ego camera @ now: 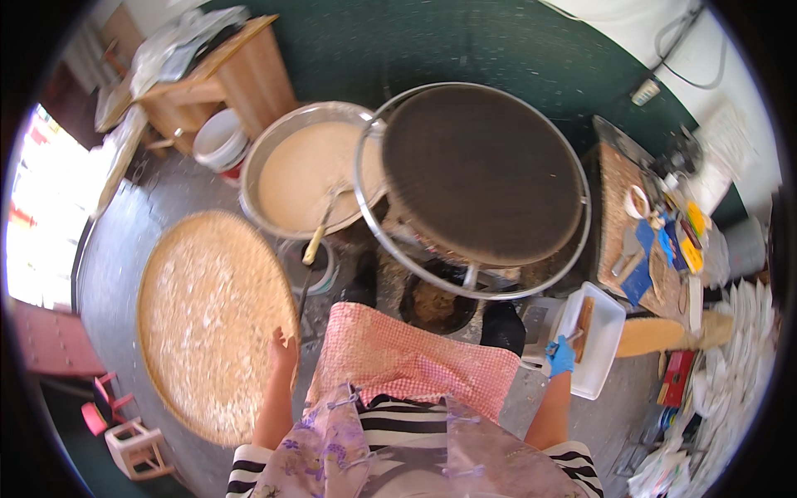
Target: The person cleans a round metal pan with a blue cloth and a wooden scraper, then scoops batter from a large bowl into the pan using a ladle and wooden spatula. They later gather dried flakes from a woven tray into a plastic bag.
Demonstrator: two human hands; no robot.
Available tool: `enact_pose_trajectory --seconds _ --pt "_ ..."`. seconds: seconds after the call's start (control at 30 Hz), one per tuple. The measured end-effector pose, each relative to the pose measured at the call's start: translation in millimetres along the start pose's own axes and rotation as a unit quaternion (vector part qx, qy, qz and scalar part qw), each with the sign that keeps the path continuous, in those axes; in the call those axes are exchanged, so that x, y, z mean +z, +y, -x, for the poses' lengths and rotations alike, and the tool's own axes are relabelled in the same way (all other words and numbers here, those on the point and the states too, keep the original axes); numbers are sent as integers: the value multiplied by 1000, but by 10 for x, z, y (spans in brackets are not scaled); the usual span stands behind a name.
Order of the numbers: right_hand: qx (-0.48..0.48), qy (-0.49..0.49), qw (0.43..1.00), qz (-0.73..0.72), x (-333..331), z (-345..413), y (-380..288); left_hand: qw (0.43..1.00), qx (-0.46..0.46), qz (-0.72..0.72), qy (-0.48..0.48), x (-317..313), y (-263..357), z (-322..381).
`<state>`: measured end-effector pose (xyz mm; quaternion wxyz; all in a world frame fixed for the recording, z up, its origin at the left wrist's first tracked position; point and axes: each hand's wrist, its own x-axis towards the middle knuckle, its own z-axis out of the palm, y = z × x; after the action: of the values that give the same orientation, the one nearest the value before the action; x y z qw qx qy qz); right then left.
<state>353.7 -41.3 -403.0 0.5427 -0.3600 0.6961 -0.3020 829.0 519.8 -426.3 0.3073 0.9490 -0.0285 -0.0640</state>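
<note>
My bare left hand point(283, 350) is over the right edge of a large round woven tray point(212, 324) with pale flakes or flour on it; its fingers are apart and hold nothing. My right hand point(561, 356), in a blue glove, grips the handle of a wooden scraper point(584, 330) at a white plastic tub point(604, 348). Ahead of me is a large round dark griddle point(482, 174) inside a metal ring point(398, 246). Left of it stands a wide basin of beige batter point(311, 168), with a ladle point(315, 243) resting across its rim.
At the right, a side table point(613, 211) bears a small bowl point(636, 202), a scraper and packets. A bucket point(221, 140) stands beside a wooden desk point(249, 81). Below the griddle is a dark pan point(436, 305). Small stools point(138, 448) stand at the lower left.
</note>
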Motion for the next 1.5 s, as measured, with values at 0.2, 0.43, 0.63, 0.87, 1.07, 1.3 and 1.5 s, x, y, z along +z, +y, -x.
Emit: enact_pose_trajectory --seconds 0.2,0.43,0.63,0.87,1.07,1.3,1.5 --pt "-496 79 797 335 985 1611 -724 958 -113 103 242 -960 -1324 720" --pt "-316 -538 730 278 3302 3391 24 762 -481 -47 432 -1765 -2211 1187" --pt "-253 -452 745 420 4642 3826 815 710 -508 328 361 -1670 -3181 1486" --pt "-346 -416 661 521 5018 3897 1041 560 -549 603 143 -1508 -3844 1783" --pt "-229 -341 907 89 4371 2775 1169 588 -549 577 141 -1605 -3663 1726" --pt "46 -153 964 -211 3182 458 819 593 -512 603 150 -1626 -3310 1705" --pt "1 -245 942 -230 3303 125 813 586 -536 587 161 -1646 -3018 1709"
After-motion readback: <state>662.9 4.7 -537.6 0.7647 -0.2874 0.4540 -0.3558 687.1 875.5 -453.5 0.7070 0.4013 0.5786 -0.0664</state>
